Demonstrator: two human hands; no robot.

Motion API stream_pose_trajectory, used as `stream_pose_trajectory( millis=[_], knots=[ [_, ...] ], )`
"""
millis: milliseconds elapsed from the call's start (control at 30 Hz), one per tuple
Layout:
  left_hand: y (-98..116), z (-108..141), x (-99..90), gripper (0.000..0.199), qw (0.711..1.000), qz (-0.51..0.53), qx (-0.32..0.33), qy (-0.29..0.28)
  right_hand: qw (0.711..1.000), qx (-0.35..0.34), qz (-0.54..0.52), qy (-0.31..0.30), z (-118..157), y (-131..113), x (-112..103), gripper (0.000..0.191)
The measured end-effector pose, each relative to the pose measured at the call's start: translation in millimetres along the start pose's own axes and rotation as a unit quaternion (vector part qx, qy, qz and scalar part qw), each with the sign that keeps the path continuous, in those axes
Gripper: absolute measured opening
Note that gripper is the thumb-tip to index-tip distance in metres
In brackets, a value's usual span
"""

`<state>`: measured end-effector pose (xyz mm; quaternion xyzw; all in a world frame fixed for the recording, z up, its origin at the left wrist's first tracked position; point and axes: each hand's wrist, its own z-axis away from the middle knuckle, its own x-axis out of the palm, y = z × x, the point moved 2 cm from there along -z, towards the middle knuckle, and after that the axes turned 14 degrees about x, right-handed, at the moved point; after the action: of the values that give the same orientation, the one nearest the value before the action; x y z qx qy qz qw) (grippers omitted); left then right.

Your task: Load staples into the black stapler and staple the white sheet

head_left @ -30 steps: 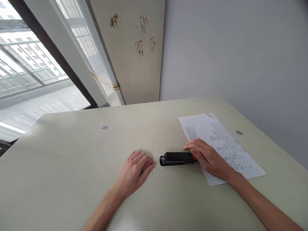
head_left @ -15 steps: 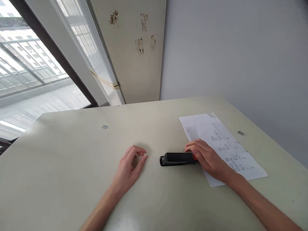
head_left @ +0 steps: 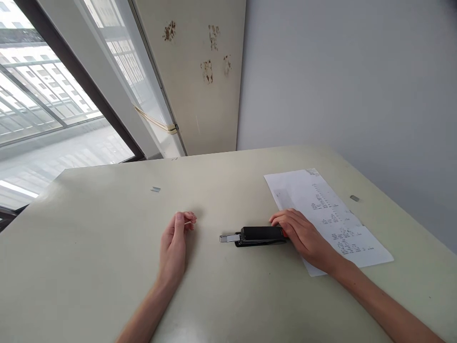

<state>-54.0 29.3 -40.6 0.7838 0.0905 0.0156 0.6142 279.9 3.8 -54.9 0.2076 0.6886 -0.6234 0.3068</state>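
A black stapler (head_left: pixel 262 233) lies on its side of the table left of the paper, with a metal staple tray (head_left: pixel 229 238) sticking out of its left end. My right hand (head_left: pixel 303 238) grips the stapler's right end, where a bit of red shows by the fingers. My left hand (head_left: pixel 174 243) rests on the table to the left of the tray, apart from it, with its fingers curled together; what they hold, if anything, is hidden. Under my right hand lies a printed sheet of paper (head_left: pixel 298 188).
A small strip of staples (head_left: pixel 155 189) lies on the table (head_left: pixel 89 267) at the back left. Near the right edge is a small grey piece (head_left: pixel 354 198). A wall (head_left: pixel 339 71) and a stained panel (head_left: pixel 203 109) stand behind the table.
The metal tray has come out of the stapler's left end. My left hand has moved left, and its fingers have curled in. My right hand stays at the stapler's right end.
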Motion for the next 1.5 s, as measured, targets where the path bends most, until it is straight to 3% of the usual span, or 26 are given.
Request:
stream_pose_trajectory(
  millis=[200, 333, 433, 567, 667, 833, 933, 1133, 1300, 1500],
  knots=[
    [12, 4, 9.8, 0.040, 0.986, -0.110, 0.051, -0.117, 0.999, 0.004, -0.033, -0.024, 2, -7, -3, 0.031],
    [14, 11, 17.7, 0.037, 0.971, -0.100, 0.070, -0.205, 0.998, -0.029, -0.007, -0.052, 4, -13, -5, 0.022],
    [13, 14, 19.8, 0.040, 0.971, -0.050, 0.047, -0.231, 0.997, -0.012, -0.013, -0.070, 5, -18, -5, 0.021],
    [13, 13, 21.8, 0.049, 0.975, 0.093, -0.027, -0.201, 0.989, 0.107, -0.062, -0.084, 5, -26, -6, 0.026],
    [12, 10, 26.9, 0.051, 0.960, 0.218, -0.075, -0.159, 0.964, 0.200, -0.125, -0.122, 6, -34, -7, 0.032],
    [5, 13, 44.2, 0.049, 0.891, 0.402, -0.192, -0.092, 0.890, 0.289, -0.281, -0.213, 12, -45, 0, 0.047],
    [2, 22, 56.2, 0.052, 0.845, 0.459, -0.266, -0.069, 0.848, 0.312, -0.346, -0.252, 14, -49, 9, 0.052],
    [-2, 30, 64.3, 0.039, 0.814, 0.502, -0.284, -0.062, 0.770, 0.357, -0.420, -0.321, 16, -49, 15, 0.058],
    [-4, 29, 63.7, 0.034, 0.807, 0.506, -0.299, -0.063, 0.757, 0.368, -0.435, -0.321, 15, -44, 15, 0.055],
    [-5, 29, 62.9, 0.034, 0.819, 0.486, -0.297, -0.072, 0.762, 0.365, -0.436, -0.311, 15, -40, 13, 0.054]
  ],
)
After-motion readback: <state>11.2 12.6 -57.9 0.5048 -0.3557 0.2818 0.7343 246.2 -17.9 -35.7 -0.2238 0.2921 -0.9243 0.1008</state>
